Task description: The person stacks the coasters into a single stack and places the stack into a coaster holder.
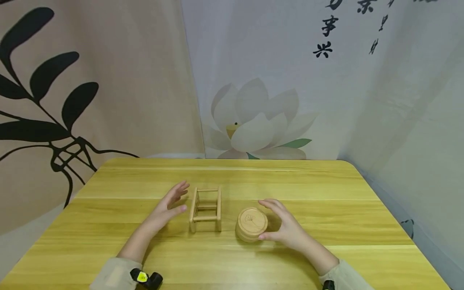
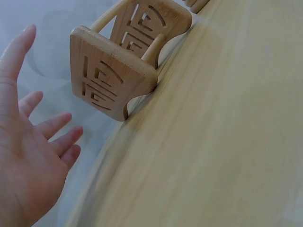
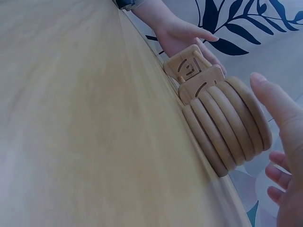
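Head view shows your left hand beside the rack and right hand at the disc stack, both spread, gripping nothing, midway between the surface's left and right edges: apparently a reach, calling next for a grip.

Bare left hand, then a pale beige left sleeve, and there's the black wrist camera with a bright yellow label! Over to the bare right hand: matching right sleeve, second camera, also black, partly cropped.
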{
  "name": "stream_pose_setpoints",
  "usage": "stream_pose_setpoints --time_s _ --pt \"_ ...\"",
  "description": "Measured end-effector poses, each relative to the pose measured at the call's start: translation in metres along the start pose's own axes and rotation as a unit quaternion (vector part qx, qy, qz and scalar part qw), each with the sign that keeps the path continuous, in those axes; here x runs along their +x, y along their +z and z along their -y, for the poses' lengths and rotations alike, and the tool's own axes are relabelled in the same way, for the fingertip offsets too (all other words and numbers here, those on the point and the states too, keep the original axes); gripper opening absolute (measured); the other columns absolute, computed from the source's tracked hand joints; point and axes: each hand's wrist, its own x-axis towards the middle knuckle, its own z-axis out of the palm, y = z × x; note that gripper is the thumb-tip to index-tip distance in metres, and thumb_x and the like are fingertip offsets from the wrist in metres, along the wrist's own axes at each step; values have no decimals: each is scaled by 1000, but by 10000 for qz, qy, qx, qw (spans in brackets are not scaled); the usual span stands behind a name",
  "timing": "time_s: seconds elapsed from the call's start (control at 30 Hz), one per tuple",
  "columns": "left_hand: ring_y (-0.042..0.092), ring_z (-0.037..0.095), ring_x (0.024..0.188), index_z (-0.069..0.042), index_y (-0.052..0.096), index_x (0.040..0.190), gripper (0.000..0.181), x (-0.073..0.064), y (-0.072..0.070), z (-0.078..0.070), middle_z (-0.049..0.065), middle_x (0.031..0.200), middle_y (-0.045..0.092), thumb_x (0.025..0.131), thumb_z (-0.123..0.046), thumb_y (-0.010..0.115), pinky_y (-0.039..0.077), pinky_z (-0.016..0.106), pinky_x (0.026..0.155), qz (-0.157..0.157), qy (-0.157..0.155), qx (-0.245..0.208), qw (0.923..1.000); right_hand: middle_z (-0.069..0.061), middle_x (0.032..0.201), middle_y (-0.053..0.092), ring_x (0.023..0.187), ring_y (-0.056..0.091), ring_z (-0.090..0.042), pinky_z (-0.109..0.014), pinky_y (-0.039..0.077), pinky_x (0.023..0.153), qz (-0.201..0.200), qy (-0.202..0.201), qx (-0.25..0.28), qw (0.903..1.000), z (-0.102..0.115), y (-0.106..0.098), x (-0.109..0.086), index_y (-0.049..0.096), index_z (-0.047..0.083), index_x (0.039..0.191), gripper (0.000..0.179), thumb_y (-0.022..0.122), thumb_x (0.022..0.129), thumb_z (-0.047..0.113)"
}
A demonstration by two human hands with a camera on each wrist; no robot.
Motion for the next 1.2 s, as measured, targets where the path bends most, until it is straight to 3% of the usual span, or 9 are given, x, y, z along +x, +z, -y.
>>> stream_pose_setpoints --time_s 0.27,0.4,0.67,0.9,0.97,1.2 --pt "18 40 128 -9 17 143 68 2 -3 -9 20 143 21 87 3 52 10 59 99 -157 212 22 9996 5 135 35 121 34 -24 -58 26 94 68 -12 144 9999 -36 8 -4 36 17 138 90 82 61 29" --pt "19 38 128 -9 18 143 70 4 -1 -19 19 143 23 85 1 55 10 57 101 -238 307 129 9992 1 136 36 118 36 -26 -53 31 92 5 -119 136 9998 -42 8 -9 34 14 138 91 81 62 29" --pt "20 36 128 -9 19 143 76 6 11 -37 13 144 24 79 6 58 11 56 101 -296 488 155 9982 -9 136 36 119 36 -30 -51 33 91 42 -120 86 9999 -42 7 -10 30 15 140 93 81 63 28" --pt "23 26 129 -22 22 143 80 11 20 -27 4 143 28 77 -14 68 12 53 102 -232 666 173 9974 -2 138 34 120 36 -29 -50 32 93 79 -36 168 9998 -45 8 -12 29 18 140 94 81 62 28" --pt "23 23 129 -20 22 143 81 12 24 -28 2 143 28 77 -20 68 12 51 103 -188 728 171 9970 -1 138 34 121 36 -28 -50 31 93 106 -39 224 9997 -46 9 -12 29 19 141 94 81 63 28" --pt "22 20 130 -19 22 143 82 15 38 -40 3 144 27 77 -23 69 13 38 106 -18 854 26 9963 -14 135 35 120 34 -37 -56 28 93 255 -136 567 9980 -17 5 -11 30 11 139 90 80 64 13"
